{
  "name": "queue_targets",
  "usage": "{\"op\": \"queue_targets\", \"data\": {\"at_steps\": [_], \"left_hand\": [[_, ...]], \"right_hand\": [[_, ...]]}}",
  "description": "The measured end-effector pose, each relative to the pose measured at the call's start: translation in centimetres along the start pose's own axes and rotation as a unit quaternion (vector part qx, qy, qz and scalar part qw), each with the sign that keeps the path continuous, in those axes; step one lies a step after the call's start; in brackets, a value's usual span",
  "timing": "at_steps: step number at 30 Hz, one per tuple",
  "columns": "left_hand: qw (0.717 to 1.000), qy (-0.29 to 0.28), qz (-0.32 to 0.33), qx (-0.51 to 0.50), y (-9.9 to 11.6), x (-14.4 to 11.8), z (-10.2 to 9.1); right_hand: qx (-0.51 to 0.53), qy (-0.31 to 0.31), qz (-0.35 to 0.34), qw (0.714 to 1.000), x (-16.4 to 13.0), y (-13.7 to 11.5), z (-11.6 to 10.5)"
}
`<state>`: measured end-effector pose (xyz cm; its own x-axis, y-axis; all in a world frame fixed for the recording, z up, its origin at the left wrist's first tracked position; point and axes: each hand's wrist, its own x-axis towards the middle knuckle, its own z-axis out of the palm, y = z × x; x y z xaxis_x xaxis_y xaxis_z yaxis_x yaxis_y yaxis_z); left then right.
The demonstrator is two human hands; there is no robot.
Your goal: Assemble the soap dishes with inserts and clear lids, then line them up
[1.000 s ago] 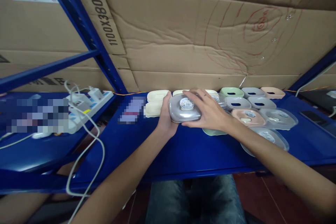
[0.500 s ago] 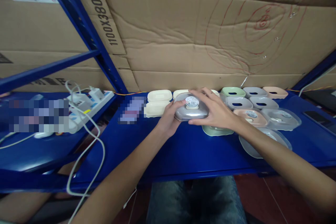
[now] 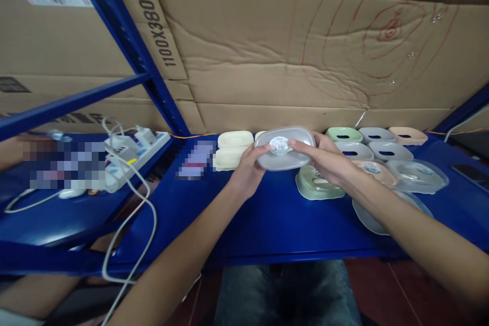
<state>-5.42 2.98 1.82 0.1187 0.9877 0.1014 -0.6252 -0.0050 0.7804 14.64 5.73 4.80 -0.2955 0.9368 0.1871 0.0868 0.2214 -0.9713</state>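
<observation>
Between both hands is a grey oval lidded plastic box (image 3: 286, 159), with a round printed sticker on its upper face. My left hand (image 3: 249, 170) grips its left end, the thumb at the sticker's edge. My right hand (image 3: 324, 159) wraps the right end, its thumb also at the sticker. The box is held above the table, its upper face tilted toward me. Just below and to the right sits a green lidded box (image 3: 320, 188). Two cream dishes (image 3: 235, 139) lie behind my left hand; another cream piece behind the box is mostly hidden.
On the right stand green (image 3: 344, 135), grey and peach (image 3: 407, 136) pieces with slots. Clear lids (image 3: 422, 175) lie nearer, partly behind my right forearm. To the left are a blurred-out phone-like item (image 3: 196, 159), a power strip (image 3: 133, 158), loose white cable (image 3: 153, 214) and another person's hand (image 3: 11, 154).
The box has tilted up toward me, showing more of its top. My right hand has shifted to its right end, thumb on the sticker. Another person's hand has entered at left.
</observation>
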Motion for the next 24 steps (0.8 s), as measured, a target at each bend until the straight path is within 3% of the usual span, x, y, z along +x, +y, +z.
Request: {"op": "queue_targets", "data": {"at_steps": [9,12,15,17,19,24], "left_hand": [[0.991,0.026,0.054,0.12,0.1,-0.2,-0.1],[0.99,0.009,0.056,0.129,0.6,-0.2,-0.1],[0.99,0.01,0.051,0.129,1.4,0.0,-0.2],[0.987,0.03,0.055,0.146,2.3,0.1,-0.5],[0.976,0.053,0.07,0.201,3.2,0.3,-0.9],[0.904,0.09,0.073,0.411,4.9,0.3,-2.0]], "right_hand": [[0.01,0.036,0.009,0.999,-0.8,0.2,0.6],[-0.04,0.033,0.002,0.999,-1.4,-0.4,0.1],[-0.133,-0.011,-0.047,0.99,-2.0,-1.3,-1.4],[-0.224,-0.039,-0.093,0.969,-2.6,-1.6,-2.9],[-0.339,-0.051,-0.122,0.931,-3.2,-1.4,-4.2],[-0.568,-0.099,-0.131,0.806,-4.8,1.4,-5.4]]}}
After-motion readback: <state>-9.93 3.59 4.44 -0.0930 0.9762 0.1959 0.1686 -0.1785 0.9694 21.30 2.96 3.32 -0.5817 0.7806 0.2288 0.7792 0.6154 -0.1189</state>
